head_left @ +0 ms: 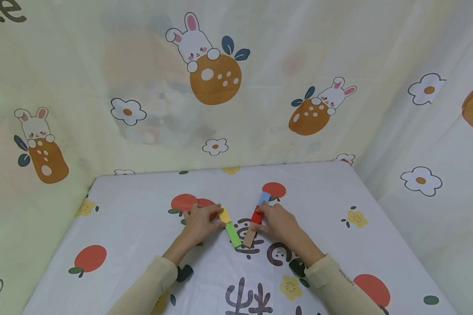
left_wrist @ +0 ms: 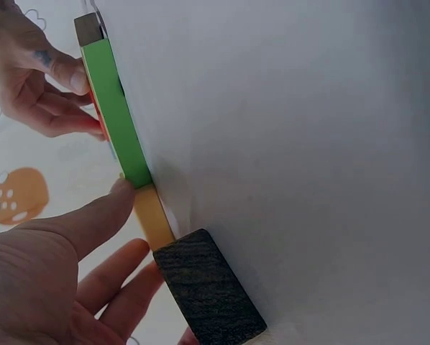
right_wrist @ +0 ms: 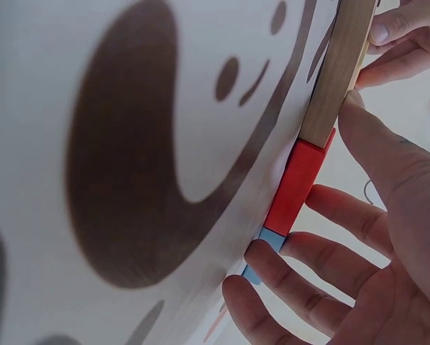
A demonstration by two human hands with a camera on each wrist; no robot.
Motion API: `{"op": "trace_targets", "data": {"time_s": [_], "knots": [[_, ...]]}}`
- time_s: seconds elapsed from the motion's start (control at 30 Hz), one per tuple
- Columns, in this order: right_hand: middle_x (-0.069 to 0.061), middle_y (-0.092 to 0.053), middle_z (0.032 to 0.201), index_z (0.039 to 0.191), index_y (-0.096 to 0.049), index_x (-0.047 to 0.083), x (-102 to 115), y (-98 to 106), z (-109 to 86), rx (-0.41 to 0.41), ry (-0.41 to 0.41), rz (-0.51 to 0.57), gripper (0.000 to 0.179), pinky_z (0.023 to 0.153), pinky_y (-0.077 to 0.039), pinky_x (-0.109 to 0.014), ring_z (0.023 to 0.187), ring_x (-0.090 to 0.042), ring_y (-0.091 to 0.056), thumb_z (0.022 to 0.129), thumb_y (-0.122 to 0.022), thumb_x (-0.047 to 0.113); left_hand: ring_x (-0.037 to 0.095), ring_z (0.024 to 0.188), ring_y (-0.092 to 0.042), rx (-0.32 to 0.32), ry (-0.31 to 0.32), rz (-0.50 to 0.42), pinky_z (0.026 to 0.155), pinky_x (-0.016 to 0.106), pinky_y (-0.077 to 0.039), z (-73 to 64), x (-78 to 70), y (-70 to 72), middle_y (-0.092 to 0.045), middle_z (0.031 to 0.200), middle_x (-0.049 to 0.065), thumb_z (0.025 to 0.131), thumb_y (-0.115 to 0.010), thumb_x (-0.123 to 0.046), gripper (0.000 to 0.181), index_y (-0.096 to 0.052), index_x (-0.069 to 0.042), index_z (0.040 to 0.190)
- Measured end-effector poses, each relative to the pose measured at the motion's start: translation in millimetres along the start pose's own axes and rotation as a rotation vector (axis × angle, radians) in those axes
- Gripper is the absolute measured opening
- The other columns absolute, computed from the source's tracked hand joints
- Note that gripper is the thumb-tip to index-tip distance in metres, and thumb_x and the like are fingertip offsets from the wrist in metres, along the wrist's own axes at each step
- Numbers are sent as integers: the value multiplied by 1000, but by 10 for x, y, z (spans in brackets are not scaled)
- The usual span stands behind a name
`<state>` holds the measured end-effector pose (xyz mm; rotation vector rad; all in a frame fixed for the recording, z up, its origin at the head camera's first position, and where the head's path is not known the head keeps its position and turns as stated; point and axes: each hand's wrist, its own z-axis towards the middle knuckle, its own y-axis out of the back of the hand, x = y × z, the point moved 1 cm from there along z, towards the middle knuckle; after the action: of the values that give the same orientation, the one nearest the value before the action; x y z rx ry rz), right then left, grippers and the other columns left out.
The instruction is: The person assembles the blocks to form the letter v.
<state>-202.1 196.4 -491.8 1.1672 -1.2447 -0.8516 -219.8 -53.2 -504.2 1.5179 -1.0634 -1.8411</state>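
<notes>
In the head view my left hand (head_left: 201,221) touches the left side of a yellow block (head_left: 224,215). A green block (head_left: 233,235) continues from its near end, and the left thumb meets their joint. A dark grained block (left_wrist: 211,287) overlaps the yellow block's end in the left wrist view. My right hand (head_left: 279,223) lies along the right side of another row: blue block (head_left: 263,198), red block (head_left: 257,215) and tan wooden block (head_left: 249,236). Its thumb touches the wooden block; its fingers spread beside the red and blue ones. The rows converge toward me.
A white cloth printed with fruit, flowers and brown lettering covers the table (head_left: 134,227). Behind it hangs a curtain (head_left: 161,131) with rabbit prints, and another curtain side (head_left: 437,227) borders the right. Dark devices (head_left: 184,273) sit at the wrists.
</notes>
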Motion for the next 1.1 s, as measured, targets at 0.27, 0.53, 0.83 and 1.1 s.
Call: {"op": "trace_targets", "data": {"time_s": [0.27, 0.53, 0.83, 1.1], "knots": [[-16, -57, 158, 138, -69, 15, -6, 11, -12, -3, 7, 7, 63, 92, -64, -46, 123, -34, -64, 87, -85, 48, 34, 120, -51, 4, -1, 7, 97, 60, -31, 3, 2, -2, -70, 145, 2, 87, -87, -28, 45, -77, -18, 130], [-15, -57, 158, 137, -70, 15, -8, -9, -13, -14, 8, 7, 62, 91, -64, -44, 122, -33, -65, 87, -85, 48, 36, 124, -50, 12, 6, -4, 98, 61, -32, -15, -1, 13, -70, 146, 4, 87, -87, -29, 47, -76, -18, 132], [-15, -57, 158, 138, -69, 14, 0, -4, -29, -6, 4, 10, 63, 94, -64, -45, 125, -34, -64, 87, -84, 49, 34, 123, -47, 28, 54, -21, 105, 68, -32, -20, 4, 8, -70, 143, 9, 86, -88, -31, 63, -67, -20, 144], [-16, -57, 158, 139, -69, 14, -2, 10, -20, -8, 7, 6, 64, 95, -63, -45, 128, -36, -64, 88, -83, 50, 41, 143, -47, 36, 31, -84, 110, 72, -35, -9, 61, 79, -52, 164, 8, 88, -86, -34, 71, -59, -17, 152]]}}
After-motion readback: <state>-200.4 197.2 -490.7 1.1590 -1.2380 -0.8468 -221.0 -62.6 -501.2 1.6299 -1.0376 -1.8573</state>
